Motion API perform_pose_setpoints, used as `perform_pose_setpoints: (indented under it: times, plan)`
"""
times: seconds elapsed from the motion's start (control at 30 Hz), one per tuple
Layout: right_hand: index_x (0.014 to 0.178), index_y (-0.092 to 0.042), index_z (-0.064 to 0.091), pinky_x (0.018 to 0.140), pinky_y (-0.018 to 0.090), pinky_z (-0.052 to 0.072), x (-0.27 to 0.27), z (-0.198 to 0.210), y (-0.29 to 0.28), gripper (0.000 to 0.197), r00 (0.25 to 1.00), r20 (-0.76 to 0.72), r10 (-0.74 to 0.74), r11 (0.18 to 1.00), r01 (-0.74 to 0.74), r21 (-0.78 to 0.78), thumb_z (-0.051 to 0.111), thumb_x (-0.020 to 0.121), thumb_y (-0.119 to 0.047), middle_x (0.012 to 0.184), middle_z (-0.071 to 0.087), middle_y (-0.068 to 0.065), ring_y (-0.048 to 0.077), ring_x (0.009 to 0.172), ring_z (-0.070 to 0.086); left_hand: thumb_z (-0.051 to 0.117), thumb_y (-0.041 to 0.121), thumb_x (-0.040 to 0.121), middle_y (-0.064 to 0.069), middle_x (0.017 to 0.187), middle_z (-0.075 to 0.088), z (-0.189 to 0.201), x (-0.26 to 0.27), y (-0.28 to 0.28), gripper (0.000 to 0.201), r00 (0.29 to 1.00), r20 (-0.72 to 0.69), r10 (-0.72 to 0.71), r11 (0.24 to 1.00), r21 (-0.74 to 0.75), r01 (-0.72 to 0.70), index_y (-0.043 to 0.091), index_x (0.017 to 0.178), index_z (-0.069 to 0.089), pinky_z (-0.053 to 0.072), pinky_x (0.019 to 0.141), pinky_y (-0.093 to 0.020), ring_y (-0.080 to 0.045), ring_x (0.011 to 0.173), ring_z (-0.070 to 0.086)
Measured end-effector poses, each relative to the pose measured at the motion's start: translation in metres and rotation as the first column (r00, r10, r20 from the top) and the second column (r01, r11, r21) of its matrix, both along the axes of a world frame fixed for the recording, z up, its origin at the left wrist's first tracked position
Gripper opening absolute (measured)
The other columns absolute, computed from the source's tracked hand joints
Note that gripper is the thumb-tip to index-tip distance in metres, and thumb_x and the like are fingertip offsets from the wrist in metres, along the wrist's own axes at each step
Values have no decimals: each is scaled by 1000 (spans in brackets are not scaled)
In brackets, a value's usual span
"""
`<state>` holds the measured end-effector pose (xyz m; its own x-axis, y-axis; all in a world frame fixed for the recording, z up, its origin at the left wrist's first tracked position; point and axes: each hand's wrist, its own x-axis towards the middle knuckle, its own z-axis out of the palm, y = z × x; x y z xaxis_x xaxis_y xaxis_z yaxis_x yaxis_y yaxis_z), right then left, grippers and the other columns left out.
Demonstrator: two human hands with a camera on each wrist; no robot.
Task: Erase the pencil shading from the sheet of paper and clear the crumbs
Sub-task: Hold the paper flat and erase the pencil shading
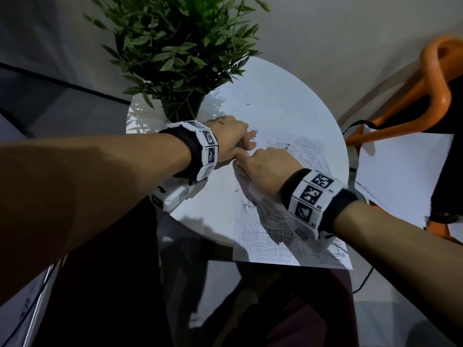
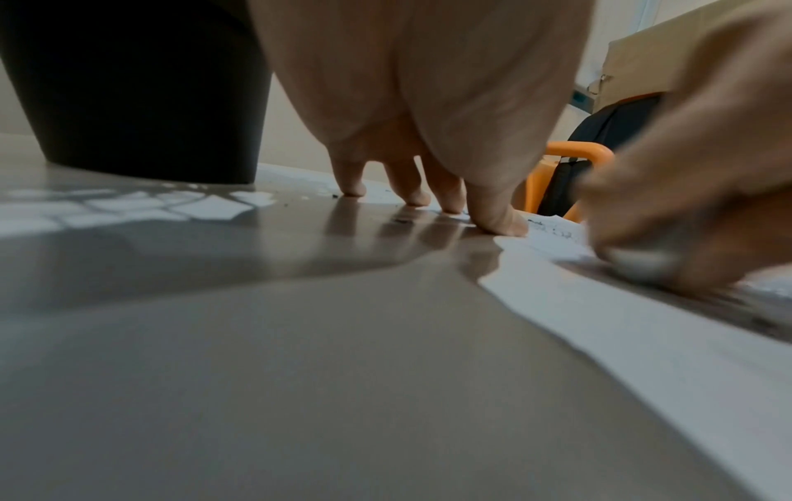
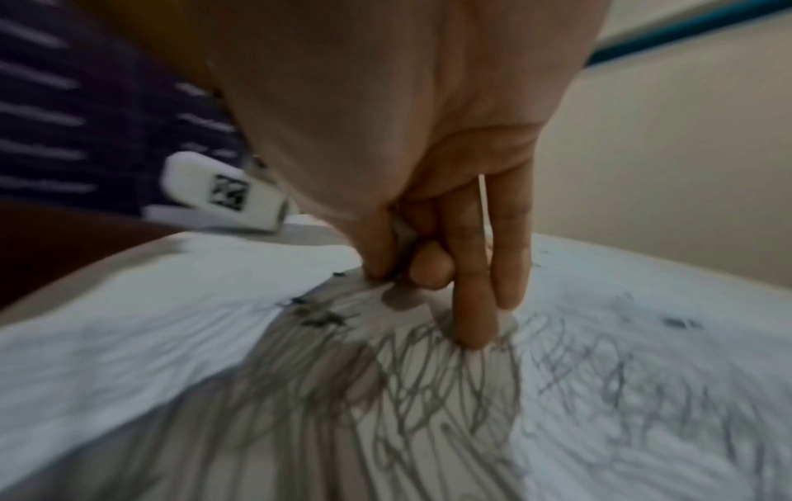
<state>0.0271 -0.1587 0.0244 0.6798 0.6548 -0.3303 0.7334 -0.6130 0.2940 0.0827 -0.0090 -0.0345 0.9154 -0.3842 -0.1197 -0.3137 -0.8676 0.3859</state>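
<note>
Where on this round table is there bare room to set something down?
Free: the far curve of the table, right of the plant pot, with only stray crumbs; also the near-left patch beside the paper. Crowded: the middle, where the left hand and right hand meet.

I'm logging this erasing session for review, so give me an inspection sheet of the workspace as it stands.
Surface: round white table, partly shadowed.
Job's things: sheet of paper overhangs the near table edge; pencil shading remains on much of it; dark crumbs lie on the paper near both hands; eraser pressed on the paper.
Clutter: potted plant at the table's far left.
Grippers: left hand presses fingertips down at the paper's edge; right hand pinches the eraser.
Cables: black cable on the floor at right.
Surroundings: orange chair, loose white sheet beside it.
</note>
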Motion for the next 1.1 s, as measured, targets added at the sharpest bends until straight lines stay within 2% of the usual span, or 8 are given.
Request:
perform_pose_setpoints:
  times: [0.13, 0.27, 0.33, 0.4, 0.5, 0.77, 0.93, 1.1]
  plan:
    - [108, -25, 48, 60, 34, 32, -20, 1, -15, 18, 984, -130, 120, 991, -126, -34, 37, 95, -24, 85, 59, 4, 32, 80, 60, 65, 41, 92, -10, 139, 59, -6, 1, 3, 24, 999, -38, -33, 999, -37, 32, 24, 106, 74, 41, 108, -43, -31, 136, 48]
    - [79, -26, 38, 59, 37, 42, -11, -12, -55, 24, 931, -337, -139, 828, 296, 477, 40, 99, -38, 64, 52, -3, 30, 66, 52, 67, 37, 93, -7, 141, 59, -8, 3, 1, 19, 1000, -8, -15, 998, -62, 14, 23, 101, 75, 37, 109, -34, -27, 139, 45]
    - [78, -16, 47, 60, 41, 46, -19, -19, -69, 29, 630, -763, -143, 445, 730, 519, 45, 104, -29, 70, 64, 10, 33, 64, 57, 69, 40, 90, -6, 136, 63, -9, 4, 2, 19, 1000, -25, 3, 997, -74, -5, 24, 98, 75, 41, 107, -34, -28, 133, 52]
    - [86, -4, 51, 58, 38, 50, -31, -23, -75, 27, 210, -975, 78, 101, 971, 218, 44, 104, -24, 83, 65, 27, 32, 65, 62, 71, 43, 87, -8, 132, 65, -3, 4, -1, 20, 999, -38, 21, 998, -60, -23, 29, 101, 75, 44, 106, -38, -28, 131, 53]
    - [91, -2, 52, 69, 33, 60, -30, -32, -80, 27, 88, -968, 234, -103, 993, 65, 41, 102, -25, 98, 68, 30, 32, 79, 72, 67, 30, 94, -4, 141, 58, 11, -6, -4, 29, 998, -23, 62, 983, -173, -65, 22, 122, 69, 43, 106, -30, -24, 136, 48]
    - [88, -5, 52, 84, 35, 59, -24, -36, -86, 28, 52, -957, 286, -72, 997, 33, 41, 103, -25, 109, 67, 31, 36, 99, 70, 54, 24, 100, 3, 158, 38, 11, -106, 13, 50, 969, 59, 239, 947, -233, -220, 22, 149, 43, 21, 122, -37, -16, 151, 20]
    - [87, -2, 53, 80, 35, 60, -28, -40, -87, 29, 99, -949, 298, -149, 987, 56, 42, 102, -24, 105, 67, 33, 38, 96, 70, 14, 93, 66, -1, 165, -21, 10, -152, -4, 120, 979, -162, 122, 989, 106, -106, 21, 158, -14, -10, 122, -46, -20, 150, -24]
    - [89, -3, 53, 73, 36, 60, -34, -33, -84, 29, 102, -957, 271, -127, 989, 69, 42, 103, -27, 102, 66, 36, 38, 84, 72, 26, 101, 60, 1, 159, -37, -11, -156, -14, 132, 983, -90, 159, 979, 145, -145, 24, 153, -27, -22, 118, -50, -16, 143, -39]
